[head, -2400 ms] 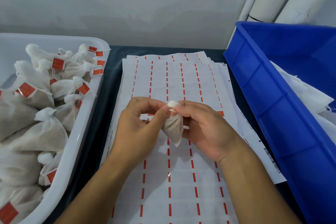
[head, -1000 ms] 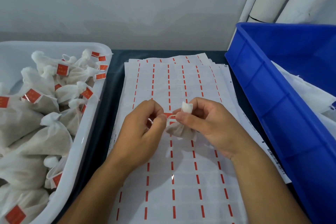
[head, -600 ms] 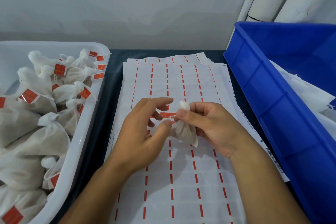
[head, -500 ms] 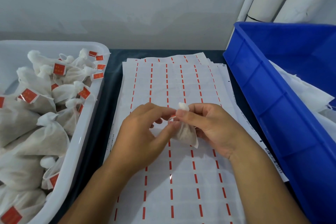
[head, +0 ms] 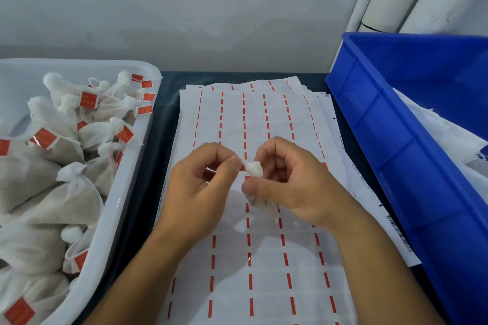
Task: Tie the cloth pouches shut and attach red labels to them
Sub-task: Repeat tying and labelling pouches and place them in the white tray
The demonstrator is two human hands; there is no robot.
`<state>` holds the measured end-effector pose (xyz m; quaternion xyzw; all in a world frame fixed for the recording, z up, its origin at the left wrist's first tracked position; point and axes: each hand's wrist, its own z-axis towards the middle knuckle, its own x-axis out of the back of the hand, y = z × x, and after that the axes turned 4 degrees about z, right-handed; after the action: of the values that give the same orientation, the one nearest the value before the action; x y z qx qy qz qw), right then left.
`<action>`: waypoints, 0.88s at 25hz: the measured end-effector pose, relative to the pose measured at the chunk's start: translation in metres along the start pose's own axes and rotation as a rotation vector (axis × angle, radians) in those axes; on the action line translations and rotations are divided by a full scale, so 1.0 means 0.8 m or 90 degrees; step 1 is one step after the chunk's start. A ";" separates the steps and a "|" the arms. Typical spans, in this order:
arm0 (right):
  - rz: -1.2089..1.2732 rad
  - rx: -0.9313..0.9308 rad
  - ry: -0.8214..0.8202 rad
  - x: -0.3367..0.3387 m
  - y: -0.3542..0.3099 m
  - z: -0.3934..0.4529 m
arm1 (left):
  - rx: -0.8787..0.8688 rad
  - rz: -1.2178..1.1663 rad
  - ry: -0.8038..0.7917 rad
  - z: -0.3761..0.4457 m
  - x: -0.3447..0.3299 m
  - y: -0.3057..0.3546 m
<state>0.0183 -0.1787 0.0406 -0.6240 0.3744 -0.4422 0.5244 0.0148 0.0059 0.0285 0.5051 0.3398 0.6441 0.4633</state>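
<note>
Here, right hand [head: 287,187] grip clamps pouch [head: 254,169] neck at centre, steadying it over label sheets [head: 264,258]; left hand [head: 200,185] grip pinches drawstring toward 9 o'clock, likely cinching. Finished pouches [head: 66,166] fill white tub [head: 124,208] at 9 o'clock.

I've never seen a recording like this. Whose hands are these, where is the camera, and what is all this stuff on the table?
There is no machine here. A person wears a camera on the head, looking down at their own hands. The right hand grips a small white cloth pouch by its gathered neck; the left hand pinches its string. Beneath lie label sheets with red marks. The white tub on the left holds tied pouches with red labels. The blue bin on the right holds white cloth.
</note>
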 end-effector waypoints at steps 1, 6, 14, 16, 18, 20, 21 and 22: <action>-0.032 0.010 0.000 -0.002 0.001 0.000 | 0.010 -0.031 -0.004 0.000 0.001 0.002; -0.139 0.024 0.031 -0.001 0.003 0.002 | 0.021 -0.103 0.066 -0.001 0.003 0.003; -0.215 0.035 0.181 0.006 0.015 0.005 | 0.127 0.042 0.095 0.007 0.005 -0.016; -0.207 0.019 0.306 0.012 0.018 0.008 | 0.172 0.215 0.108 0.011 0.013 -0.028; -0.206 -0.006 0.400 0.020 0.021 0.010 | 0.225 0.391 0.068 0.011 0.020 -0.042; -0.205 -0.016 0.437 0.027 0.022 0.010 | 0.242 0.458 0.043 0.007 0.025 -0.050; -0.199 -0.015 0.443 0.030 0.022 0.010 | 0.233 0.459 0.041 0.006 0.026 -0.050; -0.189 -0.014 0.448 0.032 0.023 0.011 | 0.222 0.452 0.041 0.004 0.027 -0.051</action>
<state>0.0346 -0.2029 0.0260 -0.4870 0.4415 -0.6967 0.2872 0.0272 0.0398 -0.0004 0.6417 0.2628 0.7124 0.1076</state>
